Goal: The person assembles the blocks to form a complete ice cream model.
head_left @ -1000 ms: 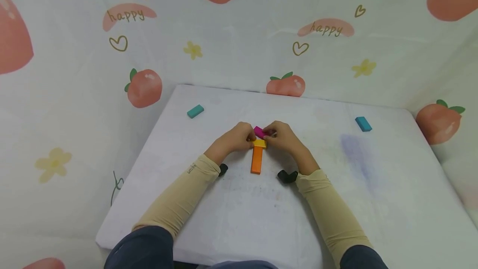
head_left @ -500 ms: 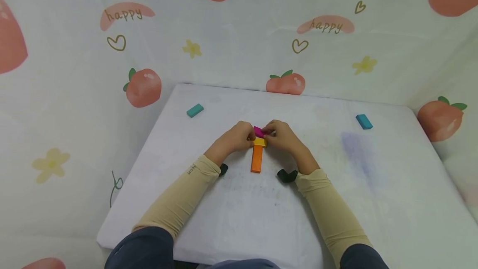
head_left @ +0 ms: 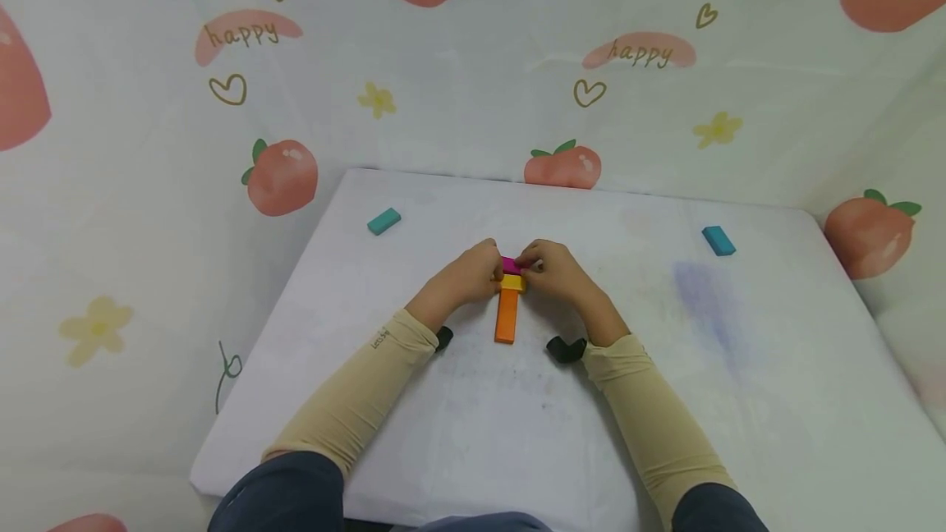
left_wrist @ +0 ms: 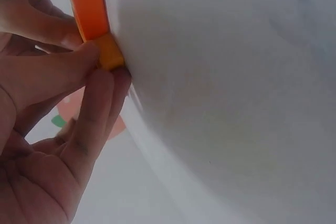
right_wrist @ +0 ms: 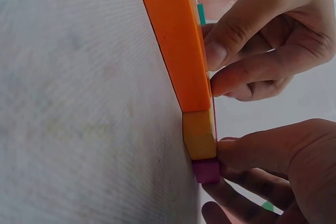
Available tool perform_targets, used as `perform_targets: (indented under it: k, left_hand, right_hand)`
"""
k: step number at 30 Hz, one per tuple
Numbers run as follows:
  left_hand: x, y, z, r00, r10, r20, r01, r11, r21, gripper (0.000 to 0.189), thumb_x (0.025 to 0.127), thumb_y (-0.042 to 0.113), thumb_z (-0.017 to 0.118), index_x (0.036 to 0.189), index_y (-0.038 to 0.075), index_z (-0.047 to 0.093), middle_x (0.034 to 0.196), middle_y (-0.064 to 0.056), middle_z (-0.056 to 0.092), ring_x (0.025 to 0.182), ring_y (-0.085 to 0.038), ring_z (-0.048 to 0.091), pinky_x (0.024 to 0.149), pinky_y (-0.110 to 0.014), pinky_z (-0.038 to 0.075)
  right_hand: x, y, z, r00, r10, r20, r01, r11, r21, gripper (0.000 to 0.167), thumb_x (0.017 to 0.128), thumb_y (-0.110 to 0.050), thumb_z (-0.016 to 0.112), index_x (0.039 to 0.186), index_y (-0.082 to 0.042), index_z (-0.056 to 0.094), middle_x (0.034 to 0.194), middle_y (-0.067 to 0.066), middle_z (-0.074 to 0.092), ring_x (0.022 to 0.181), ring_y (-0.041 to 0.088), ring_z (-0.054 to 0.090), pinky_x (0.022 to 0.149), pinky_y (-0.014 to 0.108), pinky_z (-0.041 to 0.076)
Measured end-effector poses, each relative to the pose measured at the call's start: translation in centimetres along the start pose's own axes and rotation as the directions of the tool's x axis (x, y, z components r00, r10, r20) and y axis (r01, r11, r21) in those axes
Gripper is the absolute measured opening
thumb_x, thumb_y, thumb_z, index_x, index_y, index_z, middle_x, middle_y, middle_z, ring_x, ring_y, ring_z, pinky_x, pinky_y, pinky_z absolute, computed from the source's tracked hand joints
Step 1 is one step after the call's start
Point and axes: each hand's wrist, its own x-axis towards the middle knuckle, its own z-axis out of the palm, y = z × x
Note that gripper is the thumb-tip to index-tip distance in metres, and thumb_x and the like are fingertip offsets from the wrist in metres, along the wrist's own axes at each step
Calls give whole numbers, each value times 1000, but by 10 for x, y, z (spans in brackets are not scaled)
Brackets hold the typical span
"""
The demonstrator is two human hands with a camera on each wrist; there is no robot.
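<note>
1 magenta blk (head_left: pixel 510 265) in R grip (head_left: pixel 559 271)

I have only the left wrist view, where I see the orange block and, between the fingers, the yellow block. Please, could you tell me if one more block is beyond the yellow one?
Observer: Yes, in the head view a magenta block sits on the far side of the yellow block.
Operator: Thank you. Which hand is at the right end of this magenta block?
Observer: The right hand is touching that end.
Operator: And is there something near the far left corner?
Observer: Yes, a teal block lies on the table near that corner, apart from the others.
</note>
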Motion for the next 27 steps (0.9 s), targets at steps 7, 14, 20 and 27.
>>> perform_targets:
  k: [7, 14, 20, 27]
  left_hand:
    - [0, 1, 0, 1000, 14, -9, -14, 1000, 8, 18, 96, 7, 77, 109, -5, 76, 133, -19, 61, 118, -30, 65, 105, -37, 57]
    - [-1, 2, 1, 1000, 14, -2, -14, 1000, -3, 18, 97, 6, 75, 110, -7, 73, 137, -19, 65, 126, -33, 63, 110, -42, 55]
    - [-1, 1, 3, 1000, 19, -9, -20, 1000, -12, 18, 97, 5, 74, 110, -7, 70, 129, -18, 68, 117, -31, 65, 104, -40, 57]
    - [-1, 1, 3, 1000, 14, -10, -14, 1000, 0, 18, 97, 5, 74, 111, -6, 69, 119, -16, 69, 108, -27, 65, 99, -38, 58]
  right_hand:
    - [0, -2, 0, 1000, -21, 8, 21, 1000, -15, 24, 95, 3, 65, 114, 6, 79, 115, 20, 73, 109, 35, 68, 100, 51, 61]
    - [0, -2, 0, 1000, -12, 12, 12, 1000, -7, 24, 95, 3, 65, 114, 5, 79, 115, 20, 74, 110, 35, 68, 101, 50, 60]
    - [-1, -1, 1, 1000, -26, 5, 26, 999, -21, 24, 95, 3, 64, 113, 4, 80, 115, 19, 73, 110, 34, 68, 102, 51, 60]
    - [-1, -2, 0, 999, -28, 17, 29, 999, -35, 23, 95, 3, 65, 113, 4, 80, 116, 18, 74, 112, 34, 68, 104, 52, 58]
